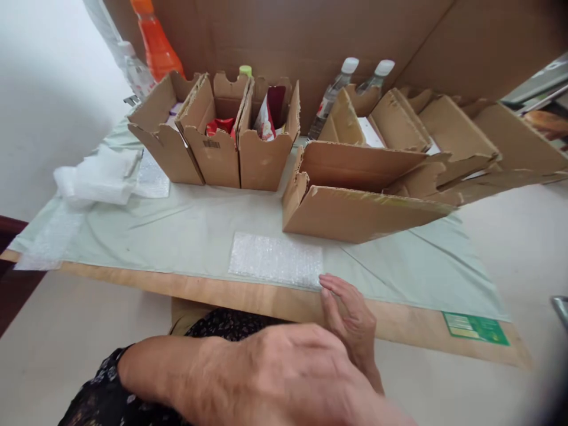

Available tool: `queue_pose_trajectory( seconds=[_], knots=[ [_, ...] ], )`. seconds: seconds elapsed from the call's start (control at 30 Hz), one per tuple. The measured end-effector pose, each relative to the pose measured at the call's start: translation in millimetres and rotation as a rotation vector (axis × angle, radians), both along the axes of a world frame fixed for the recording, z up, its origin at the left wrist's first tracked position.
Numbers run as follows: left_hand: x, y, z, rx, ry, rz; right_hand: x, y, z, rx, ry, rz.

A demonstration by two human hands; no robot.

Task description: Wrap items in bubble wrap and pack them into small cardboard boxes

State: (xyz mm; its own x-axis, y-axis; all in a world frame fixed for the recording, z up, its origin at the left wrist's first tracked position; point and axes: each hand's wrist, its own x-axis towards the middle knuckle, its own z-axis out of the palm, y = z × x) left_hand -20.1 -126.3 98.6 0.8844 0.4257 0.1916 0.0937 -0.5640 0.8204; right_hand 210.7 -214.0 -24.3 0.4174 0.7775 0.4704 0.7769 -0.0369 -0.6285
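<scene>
A clear bubble wrap piece (276, 258) lies flat near the table's front edge. The fingertips of my right hand (352, 319) touch its right front corner. Those fingers are stretched out, with the thumb a little apart, and the wrap stays flat on the cloth. My left hand (306, 378) reaches across in front, close to the camera, and covers part of my right wrist or forearm. Its fingers are smeared by motion and run toward the lower edge, so whether they hold anything cannot be made out.
Cardboard bins (268, 165) with packets stand at the back; a long cardboard bin (355, 213) lies across at right. Behind are an orange bottle (158, 47) and clear bottles (331, 97). More bubble wrap (95, 177) is heaped left. A green label (475, 328) sits on the front edge.
</scene>
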Motion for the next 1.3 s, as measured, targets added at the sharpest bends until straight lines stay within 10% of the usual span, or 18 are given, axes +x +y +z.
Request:
queue_pose_trajectory(
  seconds=[0.07, 0.13, 0.27, 0.43, 0.77, 1.0, 1.3],
  knots=[
    [18, 27, -11.7, 0.191, -0.149, -0.107, 6, -4, -0.1, -0.024, -0.015, -0.032],
    [17, 52, -31.0, 0.328, -0.186, 0.105, 14, -2, -0.6, -0.059, -0.042, -0.037],
    [-12, 88, -77.4, 0.351, 0.288, 0.636, 35, 21, -9.1, -0.108, -0.126, 0.000],
    [-10, 105, -111.3, 0.329, 0.588, 0.712, 48, 66, -28.3, -0.265, -0.178, -0.059],
    [-10, 132, -82.1, 0.152, 0.469, 0.630, -15, 26, 6.5, -0.363, 0.415, 0.003],
    [22, 189, -82.6, 0.490, 0.436, 0.601, -48, 22, 9.6, -0.521, 0.304, 0.220],
    [-54, 90, -104.4, 0.312, 0.149, 0.375, -31, 32, -8.3, -0.309, -0.222, 0.482]
  ],
)
